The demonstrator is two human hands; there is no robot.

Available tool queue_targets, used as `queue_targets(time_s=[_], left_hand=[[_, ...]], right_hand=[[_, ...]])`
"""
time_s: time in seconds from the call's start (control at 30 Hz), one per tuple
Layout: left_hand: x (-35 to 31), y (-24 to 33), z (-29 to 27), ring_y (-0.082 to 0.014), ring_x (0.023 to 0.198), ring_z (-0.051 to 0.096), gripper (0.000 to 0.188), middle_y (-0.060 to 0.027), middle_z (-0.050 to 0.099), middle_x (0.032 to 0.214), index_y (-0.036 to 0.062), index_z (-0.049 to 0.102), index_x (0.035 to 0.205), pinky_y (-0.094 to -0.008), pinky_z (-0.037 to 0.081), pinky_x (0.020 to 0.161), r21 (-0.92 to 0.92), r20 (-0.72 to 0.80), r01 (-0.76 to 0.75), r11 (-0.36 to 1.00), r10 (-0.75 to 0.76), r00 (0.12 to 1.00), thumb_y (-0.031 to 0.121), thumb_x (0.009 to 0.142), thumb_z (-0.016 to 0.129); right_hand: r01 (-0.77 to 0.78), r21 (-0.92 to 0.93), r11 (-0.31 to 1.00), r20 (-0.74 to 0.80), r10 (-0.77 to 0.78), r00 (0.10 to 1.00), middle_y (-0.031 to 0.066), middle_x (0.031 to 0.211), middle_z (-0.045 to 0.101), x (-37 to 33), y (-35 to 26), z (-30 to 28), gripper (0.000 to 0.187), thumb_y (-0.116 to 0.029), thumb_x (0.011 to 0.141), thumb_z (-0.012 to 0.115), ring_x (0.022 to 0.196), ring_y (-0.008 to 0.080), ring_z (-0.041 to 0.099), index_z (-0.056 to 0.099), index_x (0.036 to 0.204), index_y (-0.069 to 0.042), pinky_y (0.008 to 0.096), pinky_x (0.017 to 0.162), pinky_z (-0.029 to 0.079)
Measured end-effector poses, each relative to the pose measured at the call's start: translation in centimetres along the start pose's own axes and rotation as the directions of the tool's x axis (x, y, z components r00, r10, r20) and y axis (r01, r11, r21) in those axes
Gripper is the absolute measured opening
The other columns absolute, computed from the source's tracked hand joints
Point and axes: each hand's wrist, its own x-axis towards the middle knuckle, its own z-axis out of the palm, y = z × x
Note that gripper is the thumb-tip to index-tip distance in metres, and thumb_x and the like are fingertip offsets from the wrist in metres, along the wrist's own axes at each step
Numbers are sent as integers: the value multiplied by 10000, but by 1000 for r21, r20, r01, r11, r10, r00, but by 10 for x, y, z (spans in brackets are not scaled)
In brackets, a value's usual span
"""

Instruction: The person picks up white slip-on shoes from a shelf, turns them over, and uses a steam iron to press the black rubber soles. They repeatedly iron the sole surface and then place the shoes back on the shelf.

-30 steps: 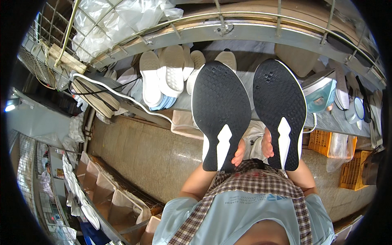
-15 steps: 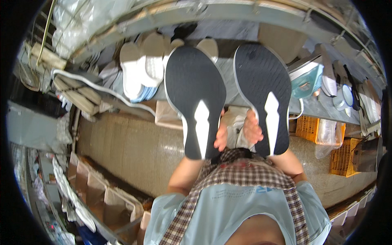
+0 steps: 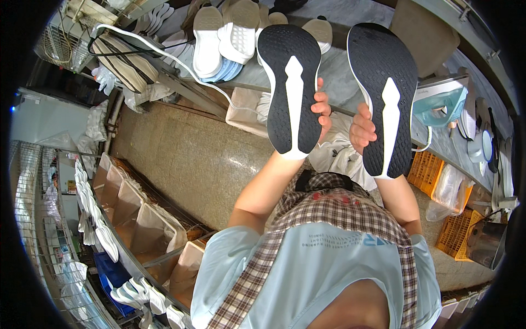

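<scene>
I hold a shoe sole in each hand over the near edge of the bench, black treaded undersides turned up toward me. Around the inner edge of the left shoe sole (image 3: 278, 88) curl the fingers of my left hand (image 3: 322, 109). My right hand (image 3: 362, 130) grips the right shoe sole (image 3: 375, 63) at its inner edge in the same way. Both soles have a long white arrow-shaped stripe and a white rim, and they stay apart from each other. My thumbs are hidden behind them.
White soles (image 3: 208, 46) stand on the grey bench (image 3: 338, 82) at the far left. To the right are a teal iron (image 3: 441, 104), a white mug (image 3: 481, 147) and orange crates (image 3: 424, 170). Fabric bins (image 3: 153, 225) line the lower left. A white cable (image 3: 164, 52) crosses the bench.
Both soles have moved up in the picture and farther out over the bench, and look smaller. My gripping fingers show more clearly. The whole view has shifted, with the bench now higher.
</scene>
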Motion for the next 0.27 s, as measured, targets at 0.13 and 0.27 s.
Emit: queue_targets(time_s=[0.13,0.27], left_hand=[[0,0,2,-169,883,516,505,-76,504,1011,41,417,1287,-366,444,780,33,-13,-4,999,4,1000,382,919,474],[5,-1,3,-171,896,516,504,-75,506,1024,44,417,1294,-373,441,798,35,12,11,999,-11,1000,375,919,472]], right_hand=[[7,40,999,-52,-5,999,49,750,464,1,3,8,361,-357,920,473,639,143,451,441,987,-4,288,638,393],[12,15,1000,-86,-10,996,53,752,467,3,-1,13,366,-365,917,468,643,150,454,444,987,-6,291,646,393]])
